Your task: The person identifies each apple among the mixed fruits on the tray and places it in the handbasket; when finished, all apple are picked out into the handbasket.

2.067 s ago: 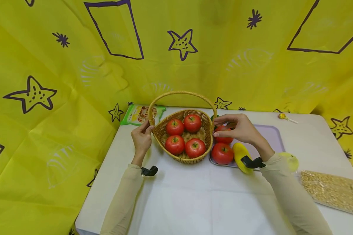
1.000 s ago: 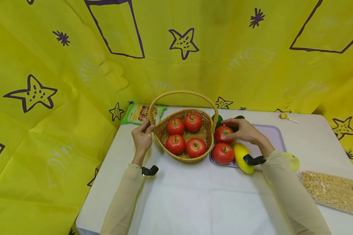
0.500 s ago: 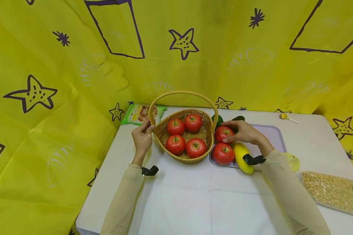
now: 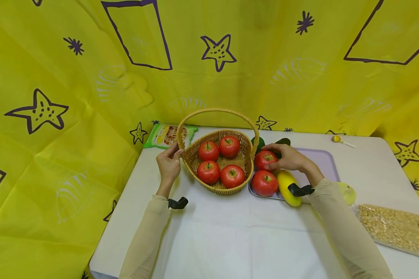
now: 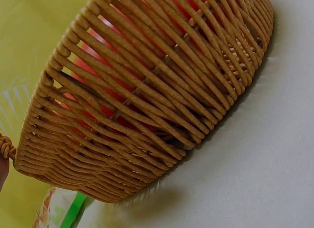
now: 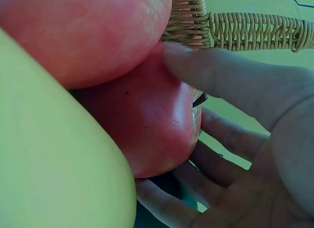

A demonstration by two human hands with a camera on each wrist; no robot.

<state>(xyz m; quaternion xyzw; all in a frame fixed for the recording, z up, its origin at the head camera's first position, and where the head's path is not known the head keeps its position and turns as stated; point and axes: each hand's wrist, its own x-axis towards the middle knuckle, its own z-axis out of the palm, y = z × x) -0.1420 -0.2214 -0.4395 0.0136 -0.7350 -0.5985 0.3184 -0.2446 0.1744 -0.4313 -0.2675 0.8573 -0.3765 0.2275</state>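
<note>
A wicker basket (image 4: pixel 214 190) with a tall arched handle stands mid-table, holding several red apples (image 4: pixel 208 171). My left hand (image 4: pixel 169 166) pinches the foot of the handle on the basket's left side. In the left wrist view the woven wall (image 5: pixel 147 100) fills most of the picture, red showing through the gaps. My right hand (image 4: pixel 291 158) has its thumb and fingers around a red apple (image 4: pixel 263 159) just right of the basket. The thumb lies near the stem in the right wrist view. Another apple (image 4: pixel 264 183) and a yellow mango (image 4: pixel 288 186) sit close by.
A lilac tray (image 4: pixel 322 161) lies under the right-hand fruit. Dark green produce (image 4: pixel 260 145) shows behind it. A green snack bag (image 4: pixel 160 136) is back left. Rightward are a lollipop (image 4: pixel 336 138), a yellow-green round fruit (image 4: pixel 347 193) and a bag of grain (image 4: pixel 392 228).
My right hand has come away from the basket's right side and lowered onto the rear apple on the tray, closing round it. The left hand stays at the handle.
</note>
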